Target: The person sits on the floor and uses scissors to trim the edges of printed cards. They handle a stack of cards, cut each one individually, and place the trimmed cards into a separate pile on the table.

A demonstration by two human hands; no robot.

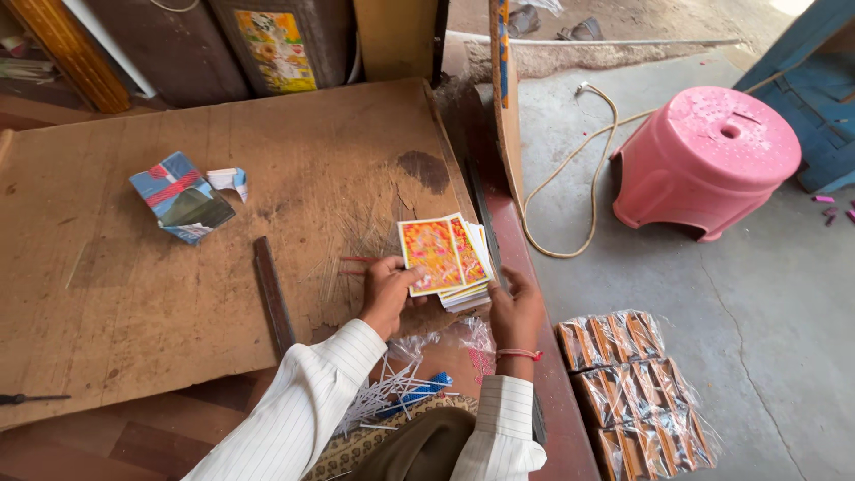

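Orange-yellow picture cards (443,256) were fanned above the board's (178,285) right edge. A folded blue-red wrapper (183,198) lay far left; clear-wrapped box packs (637,392) sat on the floor (757,312), right. Left hand (388,292) pinched the cards' lower left corner w/ thumb on top; right hand (515,310) cupped the stack from below. Pink stool (705,158) stood on grey concrete nearby.

Glossy orange printed paper cards (443,256) lie over a scuffed, matt brown wooden worktop (178,267); the round pink plastic stool (708,156) looks smooth on the rough grey concrete floor (766,321).
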